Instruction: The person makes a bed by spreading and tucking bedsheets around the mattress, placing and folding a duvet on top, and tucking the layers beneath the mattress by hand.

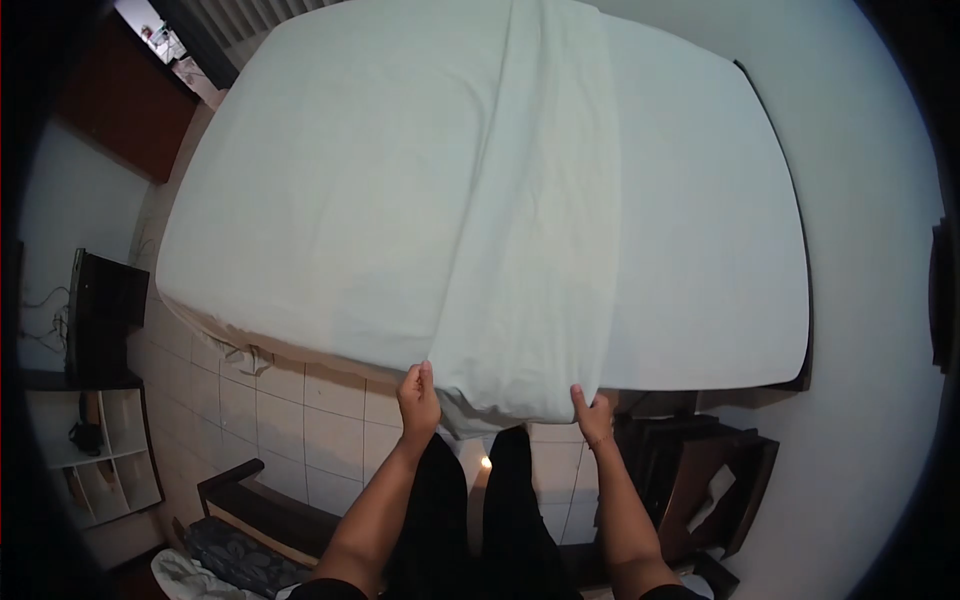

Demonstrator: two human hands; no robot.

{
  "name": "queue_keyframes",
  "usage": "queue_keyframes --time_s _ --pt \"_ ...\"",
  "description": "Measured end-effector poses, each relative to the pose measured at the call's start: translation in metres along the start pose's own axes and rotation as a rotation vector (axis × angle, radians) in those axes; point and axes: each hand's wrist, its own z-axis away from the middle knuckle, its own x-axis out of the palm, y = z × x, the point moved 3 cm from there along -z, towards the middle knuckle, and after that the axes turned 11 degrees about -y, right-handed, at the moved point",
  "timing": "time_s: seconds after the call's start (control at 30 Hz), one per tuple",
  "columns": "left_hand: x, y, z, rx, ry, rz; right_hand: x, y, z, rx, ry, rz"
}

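A pale bed sheet (535, 250) lies across the bed, with a folded-over band running from the far side to the near edge. My left hand (418, 400) is closed on the sheet at the left of that band, thumb up. At the band's right side, my right hand (595, 415) grips the sheet's edge, thumb on top. Between my hands the cloth sags over the mattress edge. To the right of the fold the pale mattress surface (705, 220) shows, while the left part of the bed is covered by the sheet.
A dark wooden nightstand (710, 490) stands at the lower right, close to the wall. A wooden piece (265, 515) with a patterned grey item is at the lower left. White shelves (110, 455) and a dark screen (108, 305) are at the left. Tiled floor (330, 430) runs beside the bed.
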Motion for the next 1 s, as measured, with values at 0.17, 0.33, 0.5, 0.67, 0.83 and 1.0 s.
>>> queue_keyframes --time_s 0.17,0.33,0.5,0.67,0.83,1.0 --pt "0.007 0.018 0.003 0.026 0.086 0.049 0.002 0.014 0.009 -0.105 0.123 -0.142" --pt "0.01 -0.009 -0.015 -0.044 -0.111 0.18 0.01 0.029 -0.021 -0.066 0.019 -0.212" --pt "-0.003 0.059 -0.011 -0.09 -0.186 0.102 -0.003 -0.029 0.023 -0.088 -0.02 -0.223" --pt "0.0 0.047 -0.004 0.017 0.013 0.135 0.0 -0.011 0.016 -0.074 -0.01 -0.289" --pt "0.016 -0.009 0.005 0.032 0.031 0.231 0.003 -0.006 0.001 0.045 0.001 -0.118" --pt "-0.005 0.0 0.008 -0.166 -0.378 0.225 0.006 0.043 -0.011 0.023 -0.109 -0.122"
